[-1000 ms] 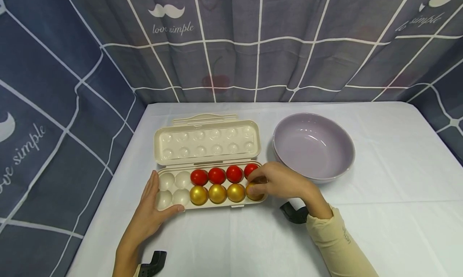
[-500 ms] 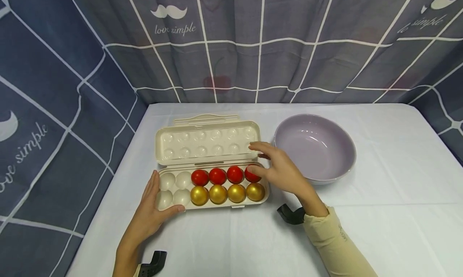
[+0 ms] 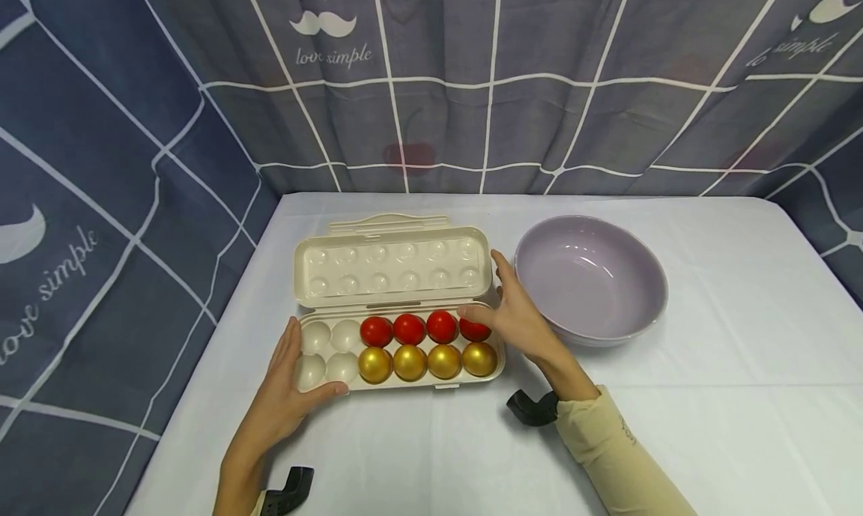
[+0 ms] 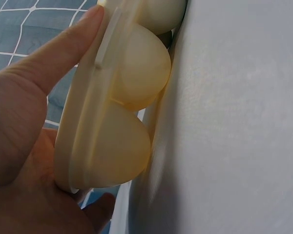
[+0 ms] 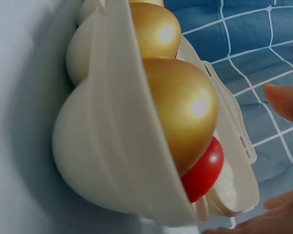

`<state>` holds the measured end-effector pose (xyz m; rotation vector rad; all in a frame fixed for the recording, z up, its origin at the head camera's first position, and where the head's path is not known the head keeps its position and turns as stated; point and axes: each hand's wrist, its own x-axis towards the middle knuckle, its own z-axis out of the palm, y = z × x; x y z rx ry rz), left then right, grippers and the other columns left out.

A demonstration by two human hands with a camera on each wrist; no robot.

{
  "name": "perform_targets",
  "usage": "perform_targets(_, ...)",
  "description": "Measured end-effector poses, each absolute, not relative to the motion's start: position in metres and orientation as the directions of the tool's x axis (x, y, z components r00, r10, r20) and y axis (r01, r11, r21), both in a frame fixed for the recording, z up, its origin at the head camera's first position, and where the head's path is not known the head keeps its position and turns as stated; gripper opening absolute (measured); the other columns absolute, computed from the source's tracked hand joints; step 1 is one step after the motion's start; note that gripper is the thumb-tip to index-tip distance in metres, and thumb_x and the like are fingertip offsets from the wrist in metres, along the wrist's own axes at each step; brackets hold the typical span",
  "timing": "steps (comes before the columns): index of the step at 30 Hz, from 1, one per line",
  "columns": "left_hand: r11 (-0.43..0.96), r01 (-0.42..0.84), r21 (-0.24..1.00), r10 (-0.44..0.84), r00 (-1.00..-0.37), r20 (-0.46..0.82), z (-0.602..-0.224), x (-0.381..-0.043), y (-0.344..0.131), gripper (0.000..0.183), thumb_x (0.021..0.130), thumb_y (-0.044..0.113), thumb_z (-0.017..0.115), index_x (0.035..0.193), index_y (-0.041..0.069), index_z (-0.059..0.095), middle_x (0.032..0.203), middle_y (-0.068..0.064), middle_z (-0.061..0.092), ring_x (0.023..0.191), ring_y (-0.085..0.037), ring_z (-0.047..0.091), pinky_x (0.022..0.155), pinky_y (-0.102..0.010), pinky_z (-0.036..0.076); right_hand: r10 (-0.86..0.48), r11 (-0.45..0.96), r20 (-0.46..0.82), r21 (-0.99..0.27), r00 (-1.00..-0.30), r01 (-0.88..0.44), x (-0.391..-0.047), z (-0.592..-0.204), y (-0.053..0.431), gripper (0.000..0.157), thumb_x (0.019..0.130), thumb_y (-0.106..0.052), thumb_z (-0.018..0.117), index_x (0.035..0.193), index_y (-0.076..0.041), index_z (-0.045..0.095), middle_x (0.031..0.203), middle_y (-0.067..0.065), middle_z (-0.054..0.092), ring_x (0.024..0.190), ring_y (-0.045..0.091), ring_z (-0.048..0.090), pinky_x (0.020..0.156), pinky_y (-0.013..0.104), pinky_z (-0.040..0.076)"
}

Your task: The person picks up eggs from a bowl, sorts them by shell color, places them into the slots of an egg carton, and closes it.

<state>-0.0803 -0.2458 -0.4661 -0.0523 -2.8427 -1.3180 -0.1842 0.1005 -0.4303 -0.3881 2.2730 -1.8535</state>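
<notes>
An egg carton [image 3: 345,336] in cream plastic lies with its lid [image 3: 394,267] folded back. Several red eggs [image 3: 409,329] fill the back row from the right, and several gold eggs [image 3: 410,362] fill the front row. Bare cups show at the left end. My left hand [image 3: 278,387] grips that end, thumb [image 4: 71,51] on the front edge and fingers around the side. At the other end my right hand [image 3: 518,323] is spread, its thumb above the rightmost red egg and its fingers beside the lid's right edge. It holds nothing.
A lilac bowl [image 3: 592,280] stands on the white-covered table [image 3: 735,336], just right of the carton and close to my right hand. A dark grid-patterned curtain [image 3: 438,82] hangs behind the table and along its sides.
My right hand has let go of the front-right gold egg, which now sits in its cup. The hand has moved back and spread beside the lid. My left hand keeps its place.
</notes>
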Motion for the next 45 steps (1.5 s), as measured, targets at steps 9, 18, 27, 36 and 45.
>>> perform_targets(9,0.671,0.031,0.74,0.019,-1.0,0.025,-0.466,-0.08,-0.245,0.123,0.075,0.036,0.087,0.156,0.0,0.002,0.163,-0.022,-0.001,0.148,-0.039,-0.001,0.113,-0.065,0.008,-0.319,0.07,0.043,-0.995,-0.947,-0.069,-0.184,-0.429,0.102,0.1,0.082,-0.014,0.078,0.157,-0.008,0.012,0.155,0.015,0.028,0.144,0.03,0.027,0.118,0.047,0.017)
perform_targets(18,0.615,0.032,0.788,0.012,-0.999,0.031,-0.465,-0.08,-0.245,0.129,0.073,0.031,0.089,0.158,0.007,-0.005,0.163,-0.018,-0.003,0.148,-0.036,0.0,0.113,-0.064,0.009,-0.25,0.211,0.156,-0.954,-0.956,-0.211,-0.176,-0.415,0.104,0.092,0.09,-0.026,0.071,0.159,-0.018,0.011,0.13,0.018,0.039,0.123,0.033,0.044,0.11,0.05,0.033)
perform_targets(27,0.508,0.046,0.86,0.001,-0.999,0.053,-0.464,-0.08,-0.243,0.145,0.069,0.019,0.092,0.152,0.031,-0.026,0.163,-0.014,-0.007,0.148,-0.036,0.0,0.114,-0.061,0.005,-0.363,0.305,0.205,-0.895,-0.909,-0.324,-0.172,-0.407,0.111,0.034,0.099,-0.028,0.06,0.126,-0.007,0.056,0.117,0.012,0.048,0.11,0.023,0.045,0.098,0.047,0.043)
perform_targets(36,0.281,0.139,0.95,-0.086,-0.982,0.169,-0.454,-0.078,-0.242,0.133,0.08,0.002,0.081,0.15,0.04,-0.025,0.162,0.003,-0.021,0.144,-0.046,0.014,0.107,-0.015,0.027,-0.511,0.494,0.136,-0.761,-0.849,-0.42,-0.16,-0.393,0.12,0.052,0.09,-0.048,0.068,0.131,-0.018,0.056,0.114,-0.004,0.064,0.098,0.015,0.059,0.086,0.044,0.048)
perform_targets(45,0.225,0.301,0.927,-0.288,-0.888,0.358,-0.453,-0.072,-0.243,0.088,0.085,0.0,0.075,0.156,0.009,0.024,0.161,-0.014,0.022,0.143,-0.022,0.032,0.11,-0.021,0.03,-0.696,0.576,0.032,-0.571,-0.717,-0.585,-0.149,-0.391,0.112,0.071,0.088,-0.049,0.069,0.145,-0.012,0.049,0.151,0.009,0.043,0.143,0.033,0.029,0.113,0.051,0.026)
